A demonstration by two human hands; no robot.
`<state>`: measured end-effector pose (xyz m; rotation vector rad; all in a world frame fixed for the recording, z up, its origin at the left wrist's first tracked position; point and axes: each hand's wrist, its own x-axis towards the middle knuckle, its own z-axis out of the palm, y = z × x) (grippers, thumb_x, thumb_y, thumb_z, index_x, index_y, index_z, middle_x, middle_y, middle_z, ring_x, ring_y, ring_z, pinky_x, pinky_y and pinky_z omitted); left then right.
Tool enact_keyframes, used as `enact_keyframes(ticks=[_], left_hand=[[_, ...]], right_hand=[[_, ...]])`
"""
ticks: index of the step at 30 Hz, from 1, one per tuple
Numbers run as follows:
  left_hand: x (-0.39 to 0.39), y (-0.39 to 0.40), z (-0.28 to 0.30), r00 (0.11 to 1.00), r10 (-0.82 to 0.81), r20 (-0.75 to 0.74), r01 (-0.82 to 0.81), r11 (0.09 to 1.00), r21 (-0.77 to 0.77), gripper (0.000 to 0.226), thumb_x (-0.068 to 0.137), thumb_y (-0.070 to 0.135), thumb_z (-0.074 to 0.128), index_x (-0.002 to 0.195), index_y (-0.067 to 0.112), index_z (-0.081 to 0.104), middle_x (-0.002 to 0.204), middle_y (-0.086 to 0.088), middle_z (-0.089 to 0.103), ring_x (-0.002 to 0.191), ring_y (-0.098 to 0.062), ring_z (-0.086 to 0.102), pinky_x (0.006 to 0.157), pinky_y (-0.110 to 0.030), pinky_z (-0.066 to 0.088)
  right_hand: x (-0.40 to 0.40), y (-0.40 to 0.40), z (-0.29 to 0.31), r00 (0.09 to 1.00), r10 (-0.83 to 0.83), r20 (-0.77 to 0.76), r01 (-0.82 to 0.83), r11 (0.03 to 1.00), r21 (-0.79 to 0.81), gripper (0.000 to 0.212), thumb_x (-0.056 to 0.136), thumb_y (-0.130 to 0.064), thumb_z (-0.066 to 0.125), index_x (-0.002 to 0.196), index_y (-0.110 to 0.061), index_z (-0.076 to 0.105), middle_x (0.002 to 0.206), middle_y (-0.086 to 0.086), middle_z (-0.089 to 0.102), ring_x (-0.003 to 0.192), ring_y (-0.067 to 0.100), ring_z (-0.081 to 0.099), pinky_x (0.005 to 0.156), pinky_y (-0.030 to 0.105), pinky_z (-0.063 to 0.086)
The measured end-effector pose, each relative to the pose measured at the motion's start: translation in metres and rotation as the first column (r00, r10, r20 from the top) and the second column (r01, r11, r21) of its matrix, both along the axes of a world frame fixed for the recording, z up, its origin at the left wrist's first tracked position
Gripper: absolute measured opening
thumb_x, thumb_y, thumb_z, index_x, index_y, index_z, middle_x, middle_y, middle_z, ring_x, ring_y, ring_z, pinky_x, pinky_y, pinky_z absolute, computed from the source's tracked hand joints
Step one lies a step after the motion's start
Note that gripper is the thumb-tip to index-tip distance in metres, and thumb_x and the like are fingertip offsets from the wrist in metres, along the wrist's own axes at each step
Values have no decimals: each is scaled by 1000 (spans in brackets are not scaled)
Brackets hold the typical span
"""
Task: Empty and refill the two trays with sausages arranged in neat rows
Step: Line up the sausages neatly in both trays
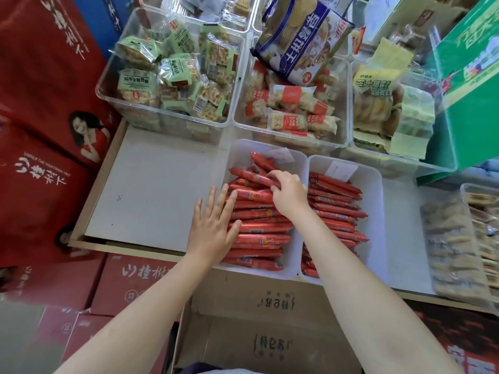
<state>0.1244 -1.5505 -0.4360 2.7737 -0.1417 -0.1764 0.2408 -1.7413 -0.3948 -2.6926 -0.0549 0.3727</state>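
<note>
Two white trays stand side by side on a shelf. The left tray [237, 152] holds red wrapped sausages [259, 238] stacked in a row, with a few lying askew at its far end. The right tray [375, 184] holds a neater row of sausages [334, 211]. My left hand [213, 225] lies flat with straight fingers against the left side of the left tray's stack. My right hand [289, 193] curls its fingers round a sausage [251, 175] near the top of that stack.
A bare white shelf board [156, 184] lies left of the trays. Clear bins of wrapped snacks [175, 76] stand behind. Red cartons [40, 130] are stacked at the left, an open cardboard box [256, 319] is below, and a green box [469, 76] is at the right.
</note>
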Motion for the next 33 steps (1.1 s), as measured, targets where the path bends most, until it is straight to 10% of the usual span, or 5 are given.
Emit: enact_keyframes(ticks=[5, 12, 18, 28, 33], left_hand=[[41, -5, 8, 999, -41, 16, 40, 998, 50, 69, 99, 58, 13, 158, 29, -8, 165, 4, -15, 151, -17, -18, 122, -50, -1], [112, -22, 17, 989, -142, -48, 146, 986, 85, 76, 93, 67, 5, 157, 30, -11, 164, 9, -18, 150, -15, -22, 122, -49, -7], [126, -23, 19, 988, -128, -91, 139, 982, 128, 76, 96, 66, 21, 160, 27, 5, 165, 1, 17, 152, -19, 10, 121, -51, 3], [126, -21, 20, 988, -129, -89, 139, 983, 116, 75, 92, 72, 28, 155, 32, 22, 156, 2, 36, 150, -19, 17, 119, -53, 9], [124, -20, 22, 989, -130, -76, 138, 984, 113, 78, 85, 79, 31, 151, 37, 27, 149, 3, 43, 142, -20, 25, 117, -50, 14]], right_hand=[[16, -8, 7, 965, -92, 245, 65, 991, 119, 27, 93, -14, 60, 118, -9, 68, 118, 11, 58, 116, 29, 50, 99, 41, 43], [58, -9, -2, 960, -200, 195, 177, 976, 129, 38, 94, -9, 59, 132, -9, 56, 133, 9, 53, 123, 27, 51, 102, 39, 44], [64, -11, -14, 891, -148, 428, 122, 989, 89, 11, 82, 3, 65, 92, -2, 66, 99, 15, 60, 94, 35, 56, 78, 44, 49], [60, -15, -9, 848, -168, 502, 110, 984, 144, 10, 86, 1, 61, 89, -1, 70, 91, 14, 61, 89, 33, 57, 75, 41, 50], [47, -31, 15, 860, -492, 138, 361, 776, 518, 8, 91, -12, 65, 86, -14, 70, 84, -1, 67, 82, 14, 60, 73, 25, 44]])
